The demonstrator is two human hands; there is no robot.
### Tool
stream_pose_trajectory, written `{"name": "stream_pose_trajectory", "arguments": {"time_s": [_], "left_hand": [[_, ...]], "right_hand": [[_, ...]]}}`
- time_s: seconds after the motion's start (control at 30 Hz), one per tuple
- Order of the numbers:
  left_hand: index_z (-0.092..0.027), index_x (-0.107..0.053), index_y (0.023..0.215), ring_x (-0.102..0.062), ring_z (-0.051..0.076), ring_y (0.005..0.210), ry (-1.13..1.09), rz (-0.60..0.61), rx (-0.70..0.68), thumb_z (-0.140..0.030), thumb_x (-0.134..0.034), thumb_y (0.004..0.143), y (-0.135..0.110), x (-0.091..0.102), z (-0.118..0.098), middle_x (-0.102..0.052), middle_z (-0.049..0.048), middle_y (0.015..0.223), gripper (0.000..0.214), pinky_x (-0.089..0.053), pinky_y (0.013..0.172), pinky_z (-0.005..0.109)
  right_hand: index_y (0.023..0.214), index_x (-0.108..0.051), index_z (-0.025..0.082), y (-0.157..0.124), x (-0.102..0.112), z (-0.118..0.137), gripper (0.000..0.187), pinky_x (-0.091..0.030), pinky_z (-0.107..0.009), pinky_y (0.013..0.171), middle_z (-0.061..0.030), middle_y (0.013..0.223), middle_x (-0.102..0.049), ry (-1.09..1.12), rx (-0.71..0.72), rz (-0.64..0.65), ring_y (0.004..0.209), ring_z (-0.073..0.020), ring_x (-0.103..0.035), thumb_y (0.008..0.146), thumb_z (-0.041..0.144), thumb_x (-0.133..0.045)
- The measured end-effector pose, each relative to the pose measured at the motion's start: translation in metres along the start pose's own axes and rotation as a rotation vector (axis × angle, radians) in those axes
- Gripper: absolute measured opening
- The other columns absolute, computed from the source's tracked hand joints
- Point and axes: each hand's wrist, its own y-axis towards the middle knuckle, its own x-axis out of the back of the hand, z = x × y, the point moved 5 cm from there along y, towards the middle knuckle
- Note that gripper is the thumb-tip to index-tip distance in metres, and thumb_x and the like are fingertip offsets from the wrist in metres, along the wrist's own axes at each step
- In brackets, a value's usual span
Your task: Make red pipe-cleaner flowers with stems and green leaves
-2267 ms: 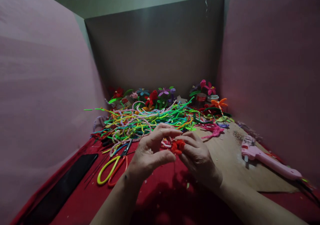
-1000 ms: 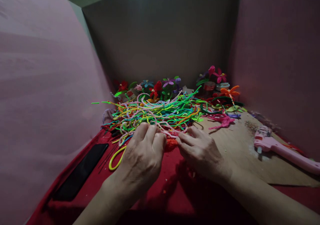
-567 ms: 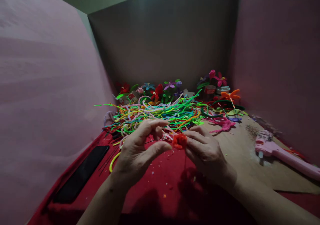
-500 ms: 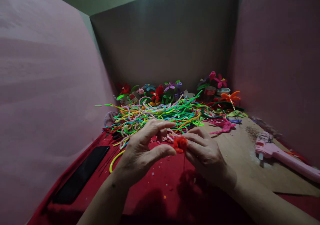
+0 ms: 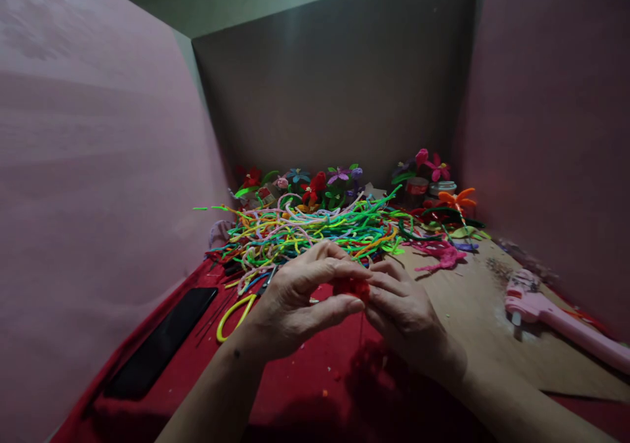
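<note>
A small red pipe-cleaner flower [image 5: 352, 289] is held between my two hands, in the middle of the head view. My left hand [image 5: 300, 292] curls round its left side, fingers above and thumb below. On the other side, my right hand [image 5: 406, 305] grips the flower with bent fingers, some of them hidden. A thin stem hangs beneath it. Behind my hands lies a large tangled heap of coloured pipe cleaners [image 5: 315, 226]. Yellow-handled scissors [image 5: 236, 318] rest beside my left wrist, partly covered by it.
A black phone [image 5: 162, 344] lies at left on the red cloth [image 5: 295, 390]. At right, a pink glue gun [image 5: 551, 315] rests on a brown board [image 5: 472, 312]. Finished pipe-cleaner flowers [image 5: 312, 187] and a glass jar [image 5: 443, 188] stand at the back, between pink side walls.
My left fingers and thumb have closed in around the red flower, which was more exposed before. The scissors' handle shows more. My right hand has stayed about where it was.
</note>
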Motion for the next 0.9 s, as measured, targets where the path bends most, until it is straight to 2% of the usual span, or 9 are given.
{"name": "stream_pose_trajectory", "arguments": {"time_s": [0.3, 0.6, 0.7, 0.77, 0.83, 0.9], "left_hand": [[-0.018, -0.066, 0.091, -0.055, 0.015, 0.083, -0.086, -0.010, 0.011, -0.017, -0.061, 0.077, 0.001, 0.002, 0.000, -0.056, 0.0058, 0.088, 0.015, -0.049, 0.075, 0.030], [-0.017, -0.063, 0.082, -0.052, 0.013, 0.076, 0.118, 0.001, -0.062, -0.022, -0.061, 0.078, 0.018, -0.002, -0.013, -0.057, 0.0036, 0.079, 0.007, -0.045, 0.070, 0.028], [-0.016, -0.062, 0.078, -0.051, 0.013, 0.071, 0.081, 0.003, 0.018, -0.026, -0.060, 0.078, 0.029, -0.005, -0.012, -0.056, 0.0032, 0.076, 0.011, -0.044, 0.066, 0.027], [-0.015, -0.059, 0.080, -0.051, 0.011, 0.066, -0.041, 0.002, 0.115, -0.029, -0.059, 0.078, 0.037, -0.007, -0.003, -0.056, 0.0023, 0.074, 0.014, -0.043, 0.060, 0.024], [-0.016, -0.055, 0.090, -0.051, 0.010, 0.063, -0.203, -0.081, 0.176, -0.033, -0.059, 0.077, 0.045, -0.005, 0.008, -0.055, 0.0004, 0.074, 0.022, -0.042, 0.057, 0.022], [-0.016, -0.053, 0.096, -0.051, 0.009, 0.064, -0.264, -0.196, 0.211, -0.039, -0.054, 0.080, 0.050, -0.001, 0.021, -0.054, 0.0003, 0.079, 0.028, -0.043, 0.058, 0.022]], "right_hand": [[0.091, -0.059, 0.018, -0.003, -0.002, 0.001, 0.017, -0.046, -0.033, 0.069, -0.0046, 0.086, -0.066, -0.032, 0.028, 0.005, 0.082, -0.0175, -0.050, 0.080, 0.007, -0.051], [0.085, -0.060, 0.018, 0.000, 0.001, 0.002, 0.014, -0.045, -0.033, 0.069, -0.0038, 0.084, -0.065, 0.017, -0.035, 0.019, 0.080, -0.0168, -0.049, 0.082, 0.010, -0.049], [0.079, -0.062, 0.018, 0.000, 0.003, -0.001, 0.016, -0.043, -0.032, 0.069, -0.0031, 0.078, -0.062, 0.137, -0.161, 0.017, 0.077, -0.0162, -0.049, 0.084, 0.014, -0.048], [0.075, -0.064, 0.019, -0.002, 0.003, -0.009, 0.019, -0.043, -0.032, 0.069, -0.0024, 0.074, -0.060, 0.298, -0.323, 0.001, 0.075, -0.0159, -0.050, 0.085, 0.019, -0.048], [0.077, -0.066, 0.020, -0.006, -0.001, -0.022, 0.019, -0.042, -0.030, 0.066, -0.0024, 0.074, -0.061, 0.517, -0.545, -0.028, 0.071, -0.0151, -0.051, 0.084, 0.026, -0.051], [0.081, -0.068, 0.020, -0.012, -0.008, -0.037, 0.018, -0.041, -0.028, 0.060, -0.0029, 0.075, -0.063, 0.746, -0.762, -0.086, 0.065, -0.0135, -0.050, 0.082, 0.031, -0.054]]}}
